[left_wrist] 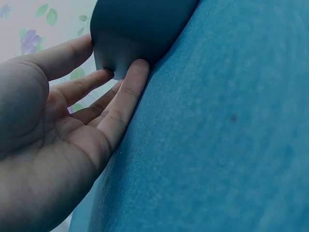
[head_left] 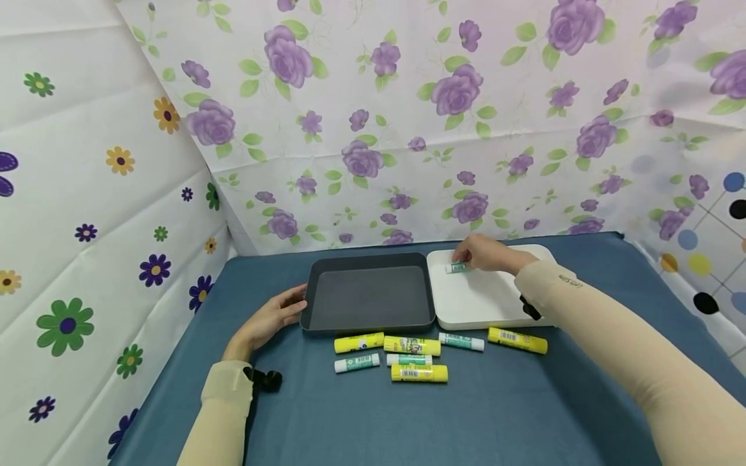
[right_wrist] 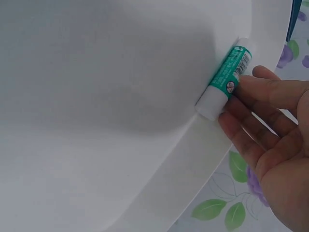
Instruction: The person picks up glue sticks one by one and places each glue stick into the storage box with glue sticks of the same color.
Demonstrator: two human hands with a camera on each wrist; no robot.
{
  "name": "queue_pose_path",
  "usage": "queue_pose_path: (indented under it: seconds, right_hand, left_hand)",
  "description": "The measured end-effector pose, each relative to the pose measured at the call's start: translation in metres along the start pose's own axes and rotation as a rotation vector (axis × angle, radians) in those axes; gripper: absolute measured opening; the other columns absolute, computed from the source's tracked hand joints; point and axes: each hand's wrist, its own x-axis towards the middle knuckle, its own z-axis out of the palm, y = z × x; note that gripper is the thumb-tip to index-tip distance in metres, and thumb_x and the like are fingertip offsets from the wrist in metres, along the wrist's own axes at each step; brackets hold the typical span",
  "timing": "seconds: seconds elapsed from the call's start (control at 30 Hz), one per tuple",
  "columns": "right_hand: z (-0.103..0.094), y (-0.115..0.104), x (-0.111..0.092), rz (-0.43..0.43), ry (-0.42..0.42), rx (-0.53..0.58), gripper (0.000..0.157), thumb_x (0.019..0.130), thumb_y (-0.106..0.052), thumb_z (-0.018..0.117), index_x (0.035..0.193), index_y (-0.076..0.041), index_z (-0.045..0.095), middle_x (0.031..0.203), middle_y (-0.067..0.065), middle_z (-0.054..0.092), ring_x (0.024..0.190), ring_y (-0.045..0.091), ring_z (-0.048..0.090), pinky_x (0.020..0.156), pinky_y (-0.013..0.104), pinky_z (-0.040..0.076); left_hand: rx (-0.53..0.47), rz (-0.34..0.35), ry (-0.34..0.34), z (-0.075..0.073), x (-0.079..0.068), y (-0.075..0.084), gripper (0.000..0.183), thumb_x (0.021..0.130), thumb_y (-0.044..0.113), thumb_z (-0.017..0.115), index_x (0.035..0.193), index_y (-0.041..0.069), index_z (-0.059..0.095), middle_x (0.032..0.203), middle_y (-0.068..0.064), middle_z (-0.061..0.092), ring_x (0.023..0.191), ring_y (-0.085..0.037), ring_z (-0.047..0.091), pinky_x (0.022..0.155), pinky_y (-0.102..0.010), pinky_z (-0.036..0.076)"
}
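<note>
A glue stick (right_wrist: 227, 79) with a green label and white ends lies low at the back-left corner of the white tray (head_left: 519, 314). My right hand (head_left: 484, 252) pinches its side, the fingertips partly hidden behind the stick in the right wrist view. My left hand (head_left: 272, 318) rests against the left outer side of the dark grey tray (head_left: 373, 301), its fingers fairly straight. In the left wrist view, the fingertips (left_wrist: 140, 70) touch the tray's outer wall close to the tablecloth.
In front of the trays lie several glue sticks: yellow ones such as this yellow glue stick (head_left: 419, 373), and green-and-white ones such as this small glue stick (head_left: 357, 363). The two trays stand side by side on a blue tablecloth (head_left: 326, 427). A flowered curtain (head_left: 361, 123) hangs behind.
</note>
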Motion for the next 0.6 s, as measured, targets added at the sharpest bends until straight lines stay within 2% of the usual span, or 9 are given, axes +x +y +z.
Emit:
queue_pose_path:
  seconds: [0.33,0.6]
  right_hand:
    - [-0.014,-0.001,-0.01,0.024,0.01,0.013,0.037,0.08,0.016,0.061,0.11,-0.002,0.074,0.104,0.012,0.07,0.094,0.025,0.062,0.082,0.041,0.054]
    - [-0.028,-0.009,-0.027,-0.019,-0.004,0.089,0.031,0.087,0.01,0.063,0.116,0.002,0.07,0.113,0.02,0.067,0.105,0.036,0.061,0.087,0.047,0.053]
  left_hand:
    - [-0.001,0.0,0.001,0.001,0.0,0.0,0.065,0.102,0.031,0.055,0.157,0.018,0.024,0.154,-0.013,0.031,0.14,-0.033,0.033,0.111,-0.053,0.033]
    - [-0.002,0.011,-0.006,0.0,0.0,0.0,0.065,0.102,0.031,0.055,0.158,0.017,0.023,0.156,-0.014,0.029,0.141,-0.034,0.032,0.112,-0.055,0.032]
